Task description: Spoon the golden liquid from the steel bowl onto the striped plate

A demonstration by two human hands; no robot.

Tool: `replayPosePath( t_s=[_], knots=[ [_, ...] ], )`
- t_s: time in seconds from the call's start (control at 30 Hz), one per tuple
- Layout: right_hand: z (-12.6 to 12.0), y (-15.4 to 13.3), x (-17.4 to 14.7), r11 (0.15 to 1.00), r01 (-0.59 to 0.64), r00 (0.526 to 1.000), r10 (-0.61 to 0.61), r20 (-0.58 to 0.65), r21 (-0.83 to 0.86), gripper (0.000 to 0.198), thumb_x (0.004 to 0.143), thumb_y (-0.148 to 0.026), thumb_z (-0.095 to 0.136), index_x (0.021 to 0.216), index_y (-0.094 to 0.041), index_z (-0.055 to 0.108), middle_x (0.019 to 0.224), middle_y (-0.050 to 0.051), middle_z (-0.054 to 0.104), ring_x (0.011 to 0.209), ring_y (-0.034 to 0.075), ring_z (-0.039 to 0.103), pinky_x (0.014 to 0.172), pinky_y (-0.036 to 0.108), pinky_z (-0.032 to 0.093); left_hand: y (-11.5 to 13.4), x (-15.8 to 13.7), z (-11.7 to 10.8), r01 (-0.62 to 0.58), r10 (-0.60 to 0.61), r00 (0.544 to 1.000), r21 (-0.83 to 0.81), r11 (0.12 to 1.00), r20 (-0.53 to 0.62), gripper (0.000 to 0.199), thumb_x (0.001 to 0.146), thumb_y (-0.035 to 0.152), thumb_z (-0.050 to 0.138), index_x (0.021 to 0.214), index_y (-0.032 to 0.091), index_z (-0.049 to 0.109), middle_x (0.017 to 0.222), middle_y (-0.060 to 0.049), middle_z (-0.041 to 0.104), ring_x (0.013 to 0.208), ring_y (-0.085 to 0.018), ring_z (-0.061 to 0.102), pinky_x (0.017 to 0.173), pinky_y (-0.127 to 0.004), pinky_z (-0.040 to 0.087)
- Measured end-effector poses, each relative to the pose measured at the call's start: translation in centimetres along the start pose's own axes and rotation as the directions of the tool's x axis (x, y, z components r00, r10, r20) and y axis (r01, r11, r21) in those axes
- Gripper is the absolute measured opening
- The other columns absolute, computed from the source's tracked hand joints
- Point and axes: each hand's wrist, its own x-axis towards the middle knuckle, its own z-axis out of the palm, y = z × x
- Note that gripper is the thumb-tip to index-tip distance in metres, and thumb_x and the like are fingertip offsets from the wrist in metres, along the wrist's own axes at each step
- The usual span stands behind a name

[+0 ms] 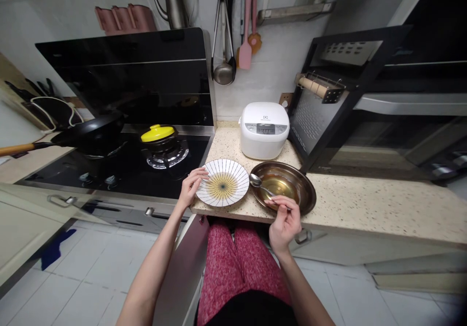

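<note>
My right hand (285,221) pinches the handle of a metal spoon (256,180) above the near side of a metal basin (310,197). The spoon's head points left, over the rim nearest the plate. Yellowish liquid (280,186) lies in the basin. To the left stands a white plate with dark radiating lines (236,171), with a yellowish tint around its centre. My left hand (193,182) is closed at the plate's left rim, fingers over the edge; its thumb is partly hidden.
Behind the basin is a white rice cooker (264,136). A yellow-lidded pot (157,134) and a black wok (89,131) stand on the stove to the left. An oven (394,136) borders the right. An open cabinet door (186,262) sticks out below the counter.
</note>
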Motion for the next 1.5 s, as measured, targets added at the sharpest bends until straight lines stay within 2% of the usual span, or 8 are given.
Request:
replayPosePath(
  t_s=[0.13,0.37,0.73,1.0,1.1,1.2,1.3,1.5],
  knots=[
    [-0.9,0.6,0.7,0.997,0.022,1.0,-0.022,0.0,-0.071,0.019,0.105,-0.025,0.051,0.092,-0.021,0.064,0.09,0.004,0.068,0.084,0.019,0.068,0.076,0.037,0.059,-0.1,0.0,0.0,-0.006,0.006,1.0,0.0,1.0,0.0,0.035,0.104,0.039,0.053,0.098,0.02,0.081,0.113,-0.013,0.078,0.127,-0.033,0.063,0.111,-0.056,0.047],
    [-1.3,0.8,1.3,0.965,0.139,0.985,-0.113,0.127,-0.22,0.019,0.105,-0.02,0.05,0.093,-0.022,0.064,0.087,0.003,0.069,0.084,0.018,0.068,0.08,0.035,0.057,0.0,0.0,0.0,-0.005,0.005,1.0,-0.001,1.0,0.001,0.035,0.104,0.039,0.052,0.099,0.02,0.081,0.113,-0.013,0.078,0.127,-0.033,0.063,0.111,-0.056,0.047],
    [-1.5,0.9,1.7,0.892,0.4,0.875,-0.304,0.376,-0.21,0.024,0.099,-0.007,0.049,0.103,-0.023,0.066,0.088,0.005,0.071,0.082,0.019,0.069,0.075,0.034,0.057,0.0,0.0,-0.1,0.003,-0.003,1.0,-0.001,1.0,0.004,0.038,0.104,0.042,0.052,0.098,0.019,0.082,0.112,-0.014,0.078,0.127,-0.034,0.063,0.111,-0.058,0.047],
    [-1.9,0.8,2.1,0.855,0.469,0.845,-0.361,0.395,-0.222,0.024,0.099,-0.007,0.049,0.106,-0.022,0.065,0.086,0.005,0.07,0.078,0.019,0.067,0.071,0.033,0.056,0.1,0.1,0.0,-0.003,0.003,1.0,-0.002,1.0,0.001,0.036,0.103,0.041,0.052,0.098,0.02,0.081,0.112,-0.014,0.078,0.127,-0.033,0.063,0.111,-0.057,0.047],
    [-1.8,0.8,1.8,0.874,0.425,0.883,-0.343,0.32,-0.237,0.021,0.101,-0.011,0.048,0.105,-0.022,0.066,0.087,0.005,0.071,0.079,0.019,0.068,0.071,0.034,0.057,0.1,0.0,0.0,-0.006,0.006,1.0,-0.002,1.0,-0.001,0.036,0.104,0.039,0.052,0.098,0.02,0.081,0.112,-0.013,0.078,0.127,-0.033,0.063,0.111,-0.057,0.047],
    [-1.4,0.7,1.1,0.936,0.284,0.952,-0.249,0.181,-0.207,0.019,0.103,-0.015,0.048,0.103,-0.022,0.066,0.088,0.005,0.069,0.079,0.019,0.067,0.067,0.033,0.057,0.1,0.0,0.0,-0.006,0.006,1.0,-0.005,1.0,0.0,0.035,0.104,0.039,0.052,0.098,0.02,0.081,0.112,-0.013,0.078,0.127,-0.033,0.063,0.111,-0.056,0.047],
    [-0.7,0.4,0.3,0.973,0.193,0.979,-0.184,0.084,-0.127,0.018,0.104,-0.019,0.048,0.1,-0.022,0.065,0.089,0.005,0.069,0.081,0.019,0.067,0.07,0.034,0.058,0.0,0.0,0.0,-0.001,0.001,1.0,-0.007,1.0,-0.003,0.036,0.103,0.04,0.052,0.098,0.02,0.081,0.112,-0.013,0.078,0.127,-0.033,0.063,0.111,-0.056,0.047],
    [1.4,-0.4,-1.6,0.995,0.077,0.983,-0.066,0.17,-0.058,0.023,0.105,-0.02,0.046,0.094,-0.022,0.065,0.09,0.005,0.07,0.087,0.02,0.069,0.081,0.039,0.059,0.0,0.0,0.1,0.006,-0.006,1.0,-0.006,1.0,-0.004,0.037,0.103,0.043,0.053,0.097,0.02,0.081,0.112,-0.014,0.078,0.127,-0.033,0.063,0.111,-0.057,0.047]
  ],
)
